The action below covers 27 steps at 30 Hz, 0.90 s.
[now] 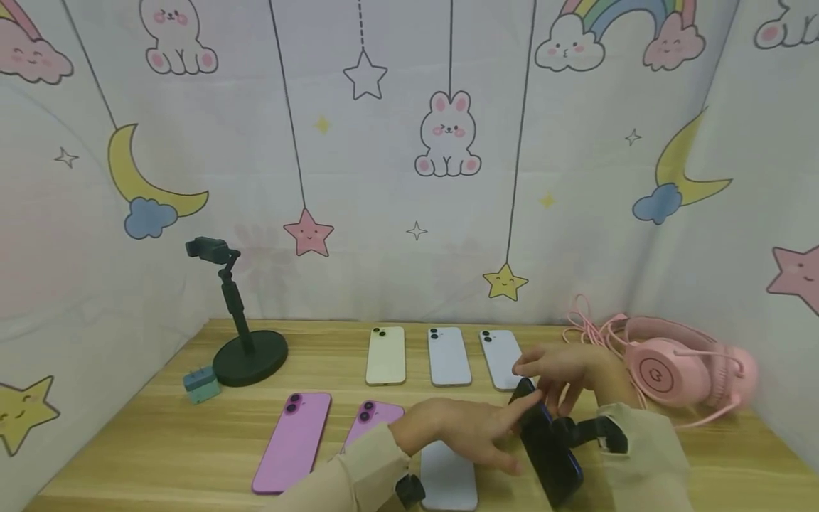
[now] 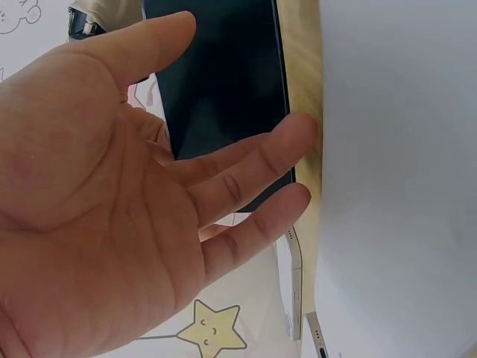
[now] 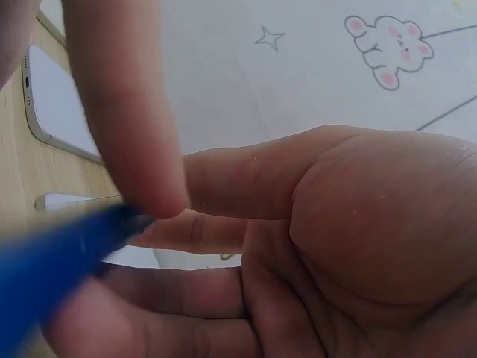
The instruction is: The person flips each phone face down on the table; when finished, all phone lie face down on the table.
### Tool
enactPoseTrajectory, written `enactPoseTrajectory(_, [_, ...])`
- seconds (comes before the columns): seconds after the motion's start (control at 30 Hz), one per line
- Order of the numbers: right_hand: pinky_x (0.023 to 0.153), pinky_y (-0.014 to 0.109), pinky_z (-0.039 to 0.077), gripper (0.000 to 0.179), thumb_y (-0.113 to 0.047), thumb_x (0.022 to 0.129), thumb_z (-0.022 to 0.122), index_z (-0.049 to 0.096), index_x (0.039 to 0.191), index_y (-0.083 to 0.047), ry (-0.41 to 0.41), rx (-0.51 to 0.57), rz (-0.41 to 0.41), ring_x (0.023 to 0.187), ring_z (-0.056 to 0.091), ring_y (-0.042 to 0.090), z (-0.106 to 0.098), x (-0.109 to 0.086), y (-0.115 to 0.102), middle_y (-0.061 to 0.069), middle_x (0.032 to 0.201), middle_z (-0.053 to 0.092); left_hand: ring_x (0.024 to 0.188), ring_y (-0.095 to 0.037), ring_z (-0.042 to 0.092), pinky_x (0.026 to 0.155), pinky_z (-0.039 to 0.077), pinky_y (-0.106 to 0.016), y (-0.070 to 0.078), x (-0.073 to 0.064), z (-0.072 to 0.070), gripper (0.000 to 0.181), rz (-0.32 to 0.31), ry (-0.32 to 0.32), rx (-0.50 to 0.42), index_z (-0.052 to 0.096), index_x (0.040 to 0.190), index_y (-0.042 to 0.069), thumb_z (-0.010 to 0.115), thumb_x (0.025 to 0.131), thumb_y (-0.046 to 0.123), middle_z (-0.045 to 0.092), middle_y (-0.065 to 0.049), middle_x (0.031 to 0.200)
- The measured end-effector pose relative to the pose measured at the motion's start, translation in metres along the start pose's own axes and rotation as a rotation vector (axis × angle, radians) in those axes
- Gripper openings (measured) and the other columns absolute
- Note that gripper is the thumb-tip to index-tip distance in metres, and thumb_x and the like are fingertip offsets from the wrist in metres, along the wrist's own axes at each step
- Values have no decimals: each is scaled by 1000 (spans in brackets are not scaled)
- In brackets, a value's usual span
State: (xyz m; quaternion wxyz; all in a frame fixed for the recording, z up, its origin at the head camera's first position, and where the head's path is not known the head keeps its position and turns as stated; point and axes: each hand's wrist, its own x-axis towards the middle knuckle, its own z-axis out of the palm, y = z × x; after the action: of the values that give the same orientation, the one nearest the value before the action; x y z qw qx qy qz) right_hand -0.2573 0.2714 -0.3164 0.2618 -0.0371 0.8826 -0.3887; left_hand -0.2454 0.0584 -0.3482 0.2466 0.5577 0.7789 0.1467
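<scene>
A dark-screened smartphone (image 1: pixel 552 459) with a blue back sits tilted at the front right. My right hand (image 1: pixel 576 370) curls its fingers at the phone's upper end, against the blue side in the right wrist view; its thumb reaches past the top edge. My left hand (image 1: pixel 470 430) stretches across from the left, its index finger touching the phone's upper corner. The left wrist view shows the other left fingers (image 2: pixel 253 231) fairly straight in front of the black screen (image 2: pixel 231 74). Under the left hand lies a white smartphone (image 1: pixel 449 480).
Two pink smartphones (image 1: pixel 294 441) lie front left, the second partly behind my left sleeve. Cream (image 1: pixel 386 359) and white phones (image 1: pixel 449 359) form a back row. A black stand (image 1: pixel 249 359) and a teal charger (image 1: pixel 202 385) are left. Pink headphones (image 1: pixel 678 370) and their cable lie right.
</scene>
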Motion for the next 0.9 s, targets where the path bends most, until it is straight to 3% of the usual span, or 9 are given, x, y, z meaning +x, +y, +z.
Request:
enactPoseTrajectory(0.17, [57,38,58,47,-30,104,53,49,141,-1,11,-8,9,58,64,20,-1,-1,2,17,82,66,134,-7,43,108,32,-19,1,1,-1,95,1,-16,-2,-11,160,11,61,101,34,45,-11,151])
enactPoseTrajectory(0.33, [57,38,58,46,-30,103,54,49,139,-1,-2,2,-19,57,65,20,1,0,-1,17,80,67,129,-8,49,105,36,-20,1,-2,-1,95,-19,-11,0,-10,160,11,61,101,35,53,-11,143])
enactPoseTrajectory(0.57, [55,37,57,45,-32,103,55,51,138,-4,1,13,8,52,62,17,1,2,-3,12,71,65,127,-7,50,105,35,-18,0,1,-2,94,41,13,-8,-9,159,7,61,101,32,52,-10,143])
enactPoseTrajectory(0.7, [55,36,57,45,-34,102,56,53,137,-6,-20,32,5,52,62,16,3,5,-5,12,70,66,122,-5,51,102,37,-17,0,2,-2,87,55,38,9,4,158,5,63,100,31,51,-7,137])
enactPoseTrajectory(0.9, [55,35,57,43,-34,103,54,54,136,-6,-46,10,3,55,64,17,6,8,-3,13,72,69,107,-4,53,91,41,-16,1,0,-4,61,41,71,35,27,144,12,64,99,32,52,0,120])
